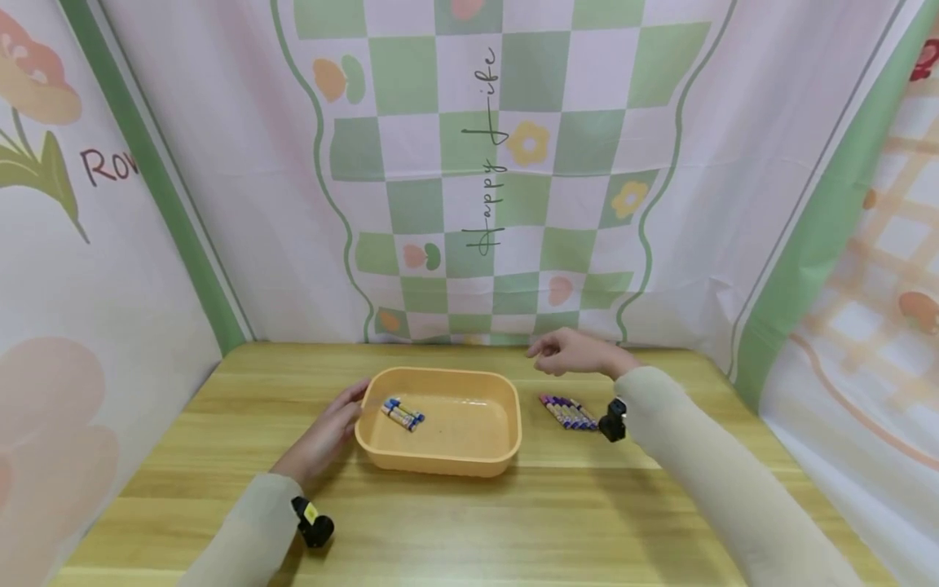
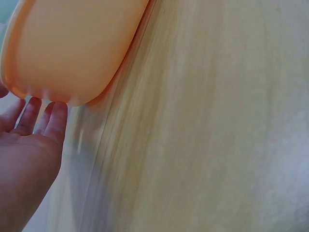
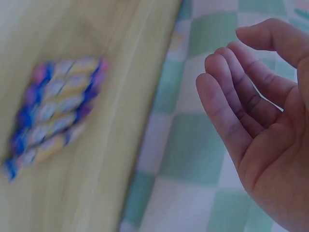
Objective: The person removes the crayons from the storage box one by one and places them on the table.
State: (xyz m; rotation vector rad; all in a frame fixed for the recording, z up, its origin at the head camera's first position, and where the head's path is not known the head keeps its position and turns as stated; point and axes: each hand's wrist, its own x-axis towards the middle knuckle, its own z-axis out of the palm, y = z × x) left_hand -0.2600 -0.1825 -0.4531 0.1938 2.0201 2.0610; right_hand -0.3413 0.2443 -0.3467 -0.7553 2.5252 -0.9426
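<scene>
Orange basin (image 1: 440, 465): left hand (image 1: 328, 432) touches its wall, fingers straight, seemingly to steady it. Right hand (image 1: 575, 353) empty, fingers loosely bent; crayon row (image 1: 568, 413) lies near it, likely for reach.

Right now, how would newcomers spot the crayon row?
On the wooden table sits an orange basin. Right of it in the head view, the crayon row lies near the right hand; unlike the basin's crayons, it rests directly on wood.

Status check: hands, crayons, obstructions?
Left hand touching orange bin. Right hand empty, near crayon row. More crayons inside bin. Nothing visibly blocking the row.
</scene>
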